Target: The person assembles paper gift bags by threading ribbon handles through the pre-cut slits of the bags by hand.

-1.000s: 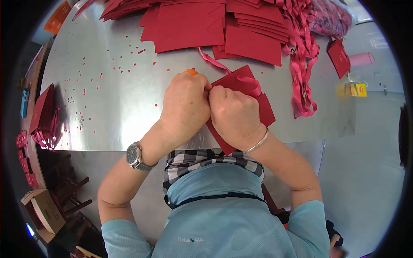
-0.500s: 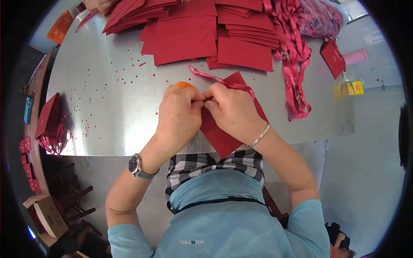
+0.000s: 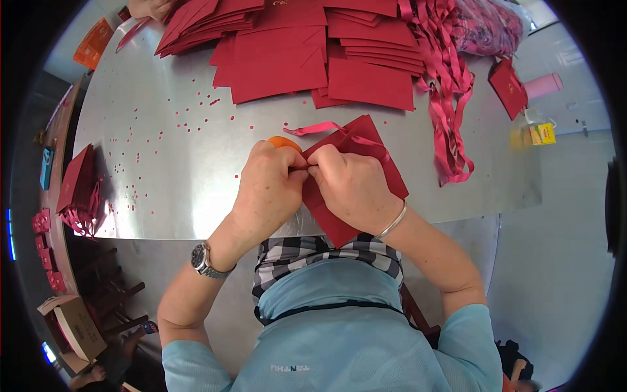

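Note:
A red paper bag (image 3: 334, 221) lies tilted at the table's near edge, under both hands. My left hand (image 3: 266, 186) pinches at its left edge, the fingertips closed. From the other side my right hand (image 3: 349, 188) reaches across the bag, thumb and fingers pinched at the same spot. Whether ribbon is also between the fingertips is hidden. A pink-red ribbon (image 3: 320, 128) runs over the bag's upper part, one loose end on the table. Behind my left fingers shows a rounded orange object (image 3: 285, 142); its kind is hidden.
Stacks of red paper bags (image 3: 281, 68) cover the far side of the metal table (image 3: 176, 157). A bundle of ribbons (image 3: 452, 130) hangs in loops at right. Finished-looking bags with ribbons (image 3: 80, 186) stand at the left edge. Another person's hand (image 3: 153, 8) is at top left.
Both hands have shifted slightly toward me, still pinching together. More of the bag's upper part shows, and the ribbon's loose end has dropped lower.

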Tool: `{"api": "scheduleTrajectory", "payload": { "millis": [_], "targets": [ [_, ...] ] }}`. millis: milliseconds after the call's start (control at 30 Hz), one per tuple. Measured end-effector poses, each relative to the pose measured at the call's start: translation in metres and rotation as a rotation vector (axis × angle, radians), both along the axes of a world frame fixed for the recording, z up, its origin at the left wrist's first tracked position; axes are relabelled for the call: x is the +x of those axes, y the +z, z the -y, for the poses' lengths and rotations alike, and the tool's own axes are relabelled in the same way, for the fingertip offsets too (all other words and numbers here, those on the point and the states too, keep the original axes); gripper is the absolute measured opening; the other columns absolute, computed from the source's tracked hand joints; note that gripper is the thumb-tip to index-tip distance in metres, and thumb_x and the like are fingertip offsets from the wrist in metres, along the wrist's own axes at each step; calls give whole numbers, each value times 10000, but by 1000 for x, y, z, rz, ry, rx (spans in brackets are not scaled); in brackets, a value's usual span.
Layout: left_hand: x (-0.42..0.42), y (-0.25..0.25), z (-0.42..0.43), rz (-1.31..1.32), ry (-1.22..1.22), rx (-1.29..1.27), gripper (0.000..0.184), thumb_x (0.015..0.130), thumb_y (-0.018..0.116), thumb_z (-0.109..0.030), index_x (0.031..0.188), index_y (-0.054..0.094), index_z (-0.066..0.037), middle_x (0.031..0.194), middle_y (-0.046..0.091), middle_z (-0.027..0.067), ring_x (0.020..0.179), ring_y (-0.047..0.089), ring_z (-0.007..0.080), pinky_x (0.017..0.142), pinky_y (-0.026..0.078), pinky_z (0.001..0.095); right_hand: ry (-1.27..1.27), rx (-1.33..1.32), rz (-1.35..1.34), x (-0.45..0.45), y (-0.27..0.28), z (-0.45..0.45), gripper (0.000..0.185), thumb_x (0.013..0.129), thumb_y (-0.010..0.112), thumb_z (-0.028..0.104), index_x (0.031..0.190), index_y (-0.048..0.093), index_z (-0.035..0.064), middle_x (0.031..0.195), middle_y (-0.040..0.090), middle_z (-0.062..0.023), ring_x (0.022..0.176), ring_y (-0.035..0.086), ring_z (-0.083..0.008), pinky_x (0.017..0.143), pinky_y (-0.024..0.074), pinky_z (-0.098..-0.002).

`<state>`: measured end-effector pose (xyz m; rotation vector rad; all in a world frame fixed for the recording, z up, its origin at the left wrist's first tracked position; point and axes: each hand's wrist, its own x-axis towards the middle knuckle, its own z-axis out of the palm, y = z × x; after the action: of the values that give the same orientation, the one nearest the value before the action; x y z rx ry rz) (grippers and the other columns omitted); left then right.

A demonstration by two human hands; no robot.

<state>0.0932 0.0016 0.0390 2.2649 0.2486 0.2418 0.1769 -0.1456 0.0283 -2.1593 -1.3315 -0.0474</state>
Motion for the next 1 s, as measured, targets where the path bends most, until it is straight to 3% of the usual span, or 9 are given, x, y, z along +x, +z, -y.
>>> {"api": "scheduleTrajectory", "payload": {
  "millis": [67, 200, 267, 333, 600, 733, 800, 933, 1000],
  "targets": [
    [-1, 2, 3, -50, 39, -55, 66, 764, 649, 1, 824, 673, 16, 876, 643, 181, 917, 571, 351, 800, 480, 414, 48, 6, 150, 0, 0, -1, 91, 817, 584, 43, 846, 498, 41, 574, 556, -64, 511, 607, -219, 451, 470, -325],
    [-2, -1, 3, -48, 75, -123, 66, 781, 652, -14, 837, 667, 16, 872, 646, 167, 927, 570, 343, 801, 479, 408, 93, -27, 229, -2, 11, 1, 111, 836, 606, 79, 856, 500, 57, 558, 533, -46, 502, 596, -193, 444, 460, -313],
    [-1, -1, 2, 2, 83, -177, 85, 801, 656, -39, 865, 664, 15, 870, 646, 159, 925, 571, 333, 810, 475, 403, 27, 95, 202, -2, 12, 1, 150, 853, 636, 140, 867, 502, 75, 555, 524, -35, 498, 590, -178, 441, 452, -303],
    [0, 0, 1, -12, 85, -184, 95, 807, 658, -50, 877, 664, 15, 872, 645, 159, 923, 570, 331, 816, 473, 403, -23, 74, 164, 0, 8, 4, 199, 840, 681, 191, 871, 524, 73, 574, 537, -38, 519, 598, -185, 449, 452, -310],
    [-2, -7, 1, -8, 93, -227, 110, 806, 663, -57, 891, 665, 14, 907, 642, 170, 933, 568, 338, 823, 468, 415, -89, 264, -150, -3, 7, 3, 139, 806, 682, 99, 761, 559, 54, 670, 589, -93, 598, 608, -264, 516, 467, -360],
    [-3, -5, 4, 51, 71, -139, 95, 790, 665, -41, 872, 666, 7, 888, 628, 171, 916, 559, 346, 809, 468, 422, -17, 219, -20, 1, 1, 1, 110, 801, 658, 70, 781, 554, 40, 675, 591, -99, 599, 609, -261, 513, 471, -363],
    [-4, -6, 4, 39, 77, -90, 89, 786, 666, -35, 867, 667, 3, 877, 623, 169, 909, 555, 346, 804, 468, 424, 40, 40, 143, 0, -1, 2, 95, 799, 639, 50, 789, 546, 32, 665, 590, -105, 590, 608, -266, 506, 476, -369],
    [-8, -9, 1, 28, 51, -129, 86, 787, 672, -38, 870, 676, -16, 880, 624, 160, 911, 547, 341, 796, 469, 413, 7, 65, -213, 3, 9, -1, 174, 827, 653, 92, 915, 521, 19, 706, 617, -134, 624, 638, -303, 496, 478, -394],
    [-9, -9, -2, 41, 29, -121, 94, 788, 676, -41, 881, 682, -21, 906, 635, 157, 926, 547, 339, 798, 471, 407, 2, -23, -255, 8, 16, 3, 215, 845, 656, 108, 977, 511, 21, 740, 631, -141, 685, 656, -312, 536, 491, -407]
  ]
}}
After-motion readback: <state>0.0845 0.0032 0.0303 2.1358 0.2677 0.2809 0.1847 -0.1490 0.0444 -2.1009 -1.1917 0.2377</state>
